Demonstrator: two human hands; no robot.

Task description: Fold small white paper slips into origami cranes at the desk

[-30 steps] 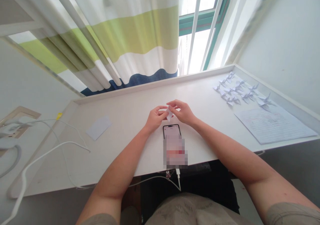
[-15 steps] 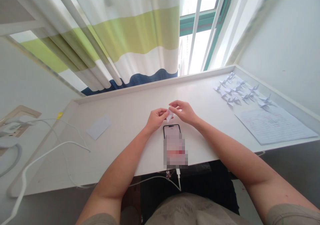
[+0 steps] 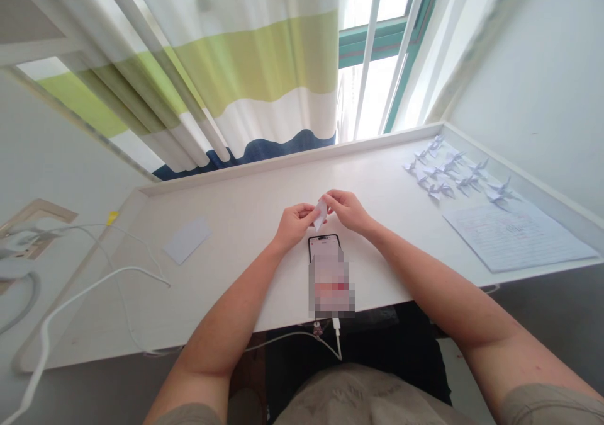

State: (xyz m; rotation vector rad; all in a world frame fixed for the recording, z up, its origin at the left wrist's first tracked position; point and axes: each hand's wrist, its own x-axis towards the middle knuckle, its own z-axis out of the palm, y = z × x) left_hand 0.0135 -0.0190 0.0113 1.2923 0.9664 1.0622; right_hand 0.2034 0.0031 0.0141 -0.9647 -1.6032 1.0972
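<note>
A small folded piece of white paper [image 3: 321, 213] is pinched between both hands just above the white desk [image 3: 245, 223]. My left hand [image 3: 295, 222] grips its left side with closed fingers. My right hand [image 3: 346, 209] pinches its upper right edge. Directly below the hands a phone [image 3: 325, 267] lies flat on the desk, plugged into a white cable [image 3: 336, 334] at the desk's front edge.
Several folded paper cranes [image 3: 448, 174] stand at the desk's far right, beside a lined paper sheet [image 3: 516, 236]. A small white paper slip [image 3: 187, 240] lies at the left. White cables [image 3: 94, 286] trail over the left end. A striped curtain [image 3: 226, 72] and window are behind.
My right hand's fingers have closed in tighter on the paper, and the paper now stands a little more upright between the hands. The arms have barely shifted.
</note>
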